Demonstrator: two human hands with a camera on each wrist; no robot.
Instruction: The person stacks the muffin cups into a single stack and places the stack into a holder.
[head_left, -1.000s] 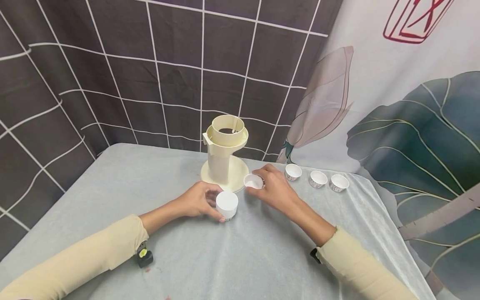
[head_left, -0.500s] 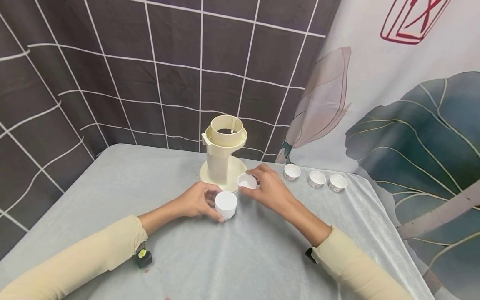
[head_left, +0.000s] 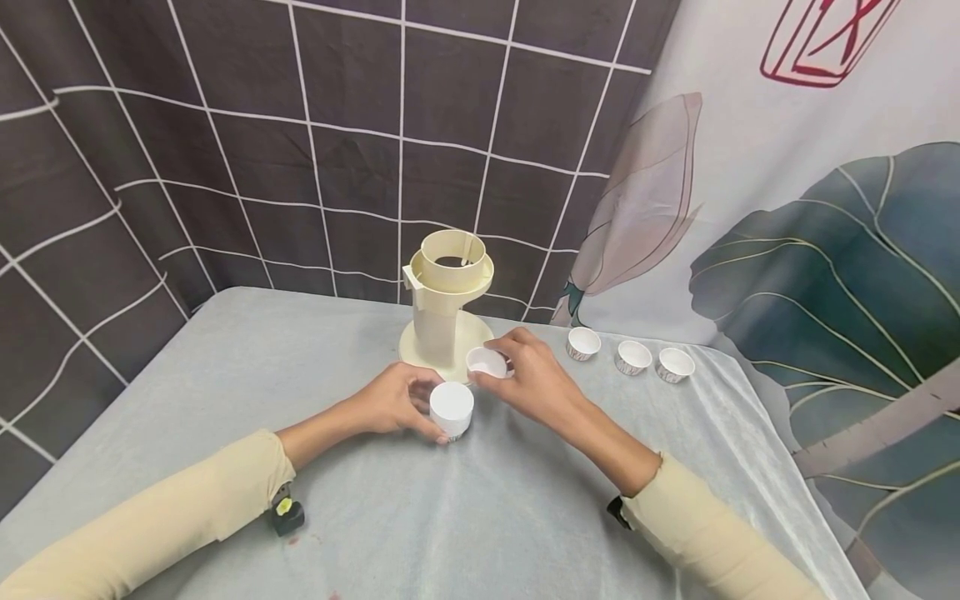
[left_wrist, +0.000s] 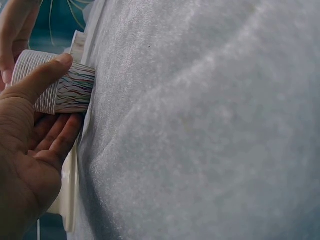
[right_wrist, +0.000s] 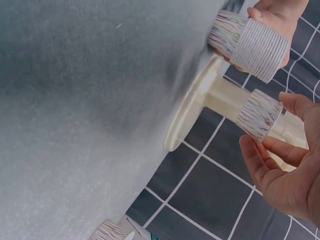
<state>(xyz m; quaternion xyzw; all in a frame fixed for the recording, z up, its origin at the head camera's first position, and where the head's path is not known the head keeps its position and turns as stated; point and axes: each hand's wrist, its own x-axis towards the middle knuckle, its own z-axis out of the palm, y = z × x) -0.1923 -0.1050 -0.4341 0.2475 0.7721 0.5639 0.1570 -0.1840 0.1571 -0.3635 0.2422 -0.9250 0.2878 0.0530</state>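
Note:
My left hand [head_left: 393, 400] grips an upright stack of nested paper cups [head_left: 452, 408] standing on the cloth. In the left wrist view the stack [left_wrist: 52, 82] shows many rims and a coloured wavy-line print. Thumb and fingers of my right hand [head_left: 534, 375] pinch a single paper cup [head_left: 486, 362], held up just right of and behind the stack. The right wrist view shows this cup [right_wrist: 259, 115] clear of the table and apart from the stack [right_wrist: 250, 45]. Right behind both hands stands a cream plastic holder [head_left: 438, 333] with a round base and an open ring top.
Three separate paper cups stand in a row at the back right: a left one [head_left: 583, 343], a middle one [head_left: 633, 357] and a right one [head_left: 676, 365]. Pale cloth [head_left: 315, 517] covers the table. A dark gridded curtain [head_left: 352, 167] hangs behind it.
My right hand has brought its cup leftward and slightly up, from beside the holder's base toward the stack. My left hand and the stack have stayed in place.

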